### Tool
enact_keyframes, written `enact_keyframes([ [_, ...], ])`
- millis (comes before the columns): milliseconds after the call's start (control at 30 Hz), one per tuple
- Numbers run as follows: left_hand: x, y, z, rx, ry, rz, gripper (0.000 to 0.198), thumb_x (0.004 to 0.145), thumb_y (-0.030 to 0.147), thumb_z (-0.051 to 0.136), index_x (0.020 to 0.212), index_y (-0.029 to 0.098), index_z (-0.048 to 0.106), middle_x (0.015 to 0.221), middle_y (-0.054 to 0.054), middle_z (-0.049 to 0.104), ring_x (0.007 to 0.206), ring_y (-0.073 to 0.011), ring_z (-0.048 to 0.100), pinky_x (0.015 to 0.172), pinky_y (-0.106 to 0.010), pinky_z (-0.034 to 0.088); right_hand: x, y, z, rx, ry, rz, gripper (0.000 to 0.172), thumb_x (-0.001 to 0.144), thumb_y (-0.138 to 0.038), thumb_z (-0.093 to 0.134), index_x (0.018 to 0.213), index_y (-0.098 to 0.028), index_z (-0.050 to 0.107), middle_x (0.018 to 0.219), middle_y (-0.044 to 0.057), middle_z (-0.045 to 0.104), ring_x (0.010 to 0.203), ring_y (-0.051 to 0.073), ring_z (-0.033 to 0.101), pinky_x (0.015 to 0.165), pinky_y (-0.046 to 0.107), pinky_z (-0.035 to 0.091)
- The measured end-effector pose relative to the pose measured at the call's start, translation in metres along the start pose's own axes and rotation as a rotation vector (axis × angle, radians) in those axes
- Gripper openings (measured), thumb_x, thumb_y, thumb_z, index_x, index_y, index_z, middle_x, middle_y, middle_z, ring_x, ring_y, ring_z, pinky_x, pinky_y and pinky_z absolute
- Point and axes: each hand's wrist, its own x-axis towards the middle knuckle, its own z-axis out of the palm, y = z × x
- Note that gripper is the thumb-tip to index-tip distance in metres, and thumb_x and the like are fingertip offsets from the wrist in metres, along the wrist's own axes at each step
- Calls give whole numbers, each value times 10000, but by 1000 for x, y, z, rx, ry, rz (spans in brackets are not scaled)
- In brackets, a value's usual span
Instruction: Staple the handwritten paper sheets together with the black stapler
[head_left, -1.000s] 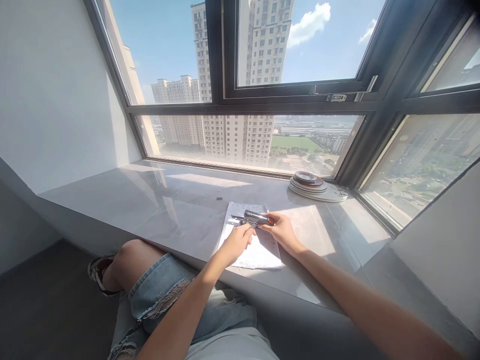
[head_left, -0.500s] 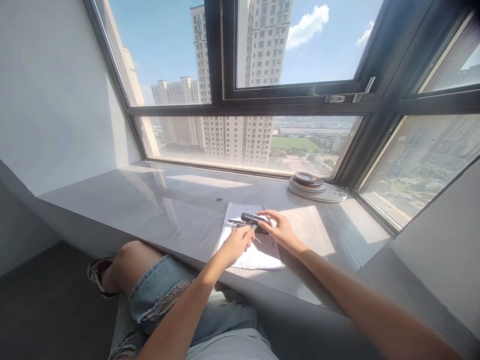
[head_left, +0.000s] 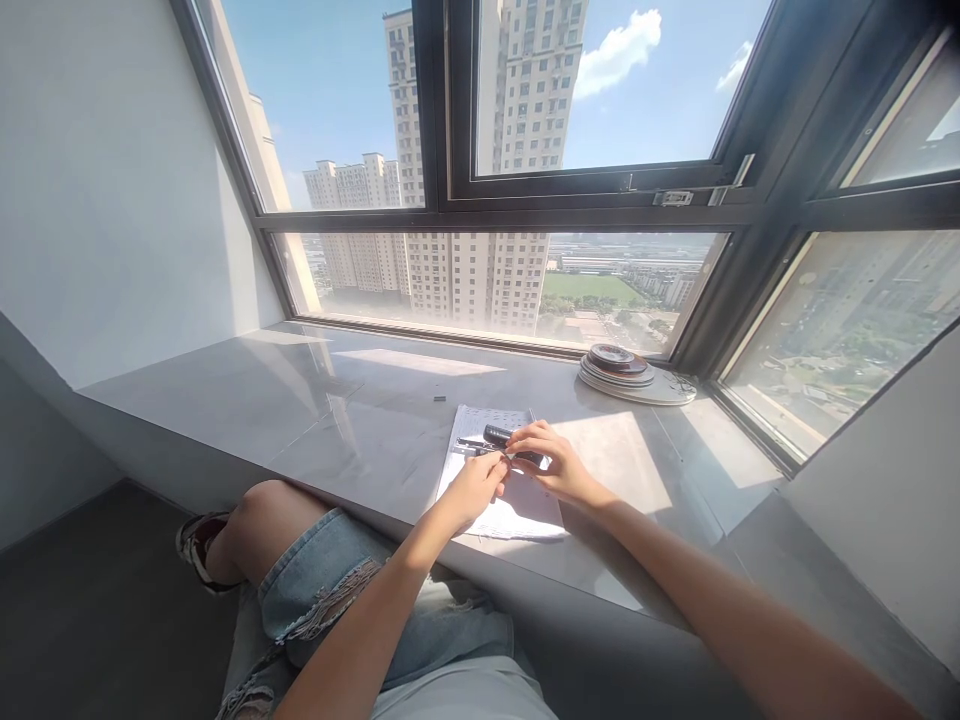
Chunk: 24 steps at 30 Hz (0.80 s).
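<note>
A black stapler (head_left: 496,434), opened up, lies on the sheets of paper (head_left: 501,520), its metal part pointing left. My left hand (head_left: 474,488) is closed in a pinch just in front of it, on a small grey piece that looks like a strip of staples. My right hand (head_left: 559,465) comes over the stapler's right end, its thumb and fingertips closed around the same small piece and meeting the left fingertips. The fingers hide most of that piece and part of the stapler.
Another small grey strip (head_left: 439,398) rests on the grey windowsill (head_left: 375,440) beyond the paper. A stack of plates (head_left: 615,370) stands at the back right, near the window frame (head_left: 450,218). My bent knee (head_left: 270,510) is below the sill's front edge at left.
My right hand has come off the stapler's top part and moved slightly down, its fingertips now meeting my left fingers at the small grey piece. My left hand has hardly moved.
</note>
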Motion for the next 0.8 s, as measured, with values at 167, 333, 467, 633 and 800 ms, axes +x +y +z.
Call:
enact_keyframes([
  [167, 0, -2, 1, -23, -2, -13, 416, 1023, 520, 397, 828, 192, 565, 655, 12, 548, 563, -126, 469, 573, -262, 365, 0, 0, 0, -17, 0, -3, 157, 984, -280, 603, 1092, -258, 715, 1040, 78, 754, 958, 233, 677, 884, 435, 519],
  [333, 0, -3, 2, -44, 4, -23, 446, 1014, 549, 401, 804, 187, 554, 659, 4, 549, 561, -125, 464, 567, -261, 368, 2, -4, -2, -93, -15, -34, 159, 969, -237, 624, 1103, -255, 709, 1017, 70, 756, 916, 218, 685, 885, 417, 505],
  [467, 1, -2, 1, -37, 17, -6, 462, 1018, 560, 387, 790, 190, 543, 645, 9, 546, 553, -124, 465, 570, -262, 374, 1, -3, -3, -84, -10, -26, 177, 992, -256, 586, 1114, -261, 714, 998, 75, 735, 898, 219, 665, 844, 409, 498],
  [633, 1, -2, 1, -51, 7, 2, 443, 1034, 532, 364, 810, 194, 545, 642, 15, 546, 547, -120, 459, 556, -253, 363, -1, 0, -4, -79, 28, 28, 201, 1003, -263, 561, 1103, -276, 735, 978, 71, 707, 874, 221, 626, 803, 406, 497],
  [800, 1, -3, 1, -38, -9, 7, 382, 1027, 469, 391, 818, 194, 553, 650, 16, 543, 552, -119, 469, 559, -248, 361, -1, 6, -7, -122, 199, 161, 140, 972, -291, 603, 1002, -259, 736, 945, 73, 691, 879, 243, 603, 778, 407, 511],
])
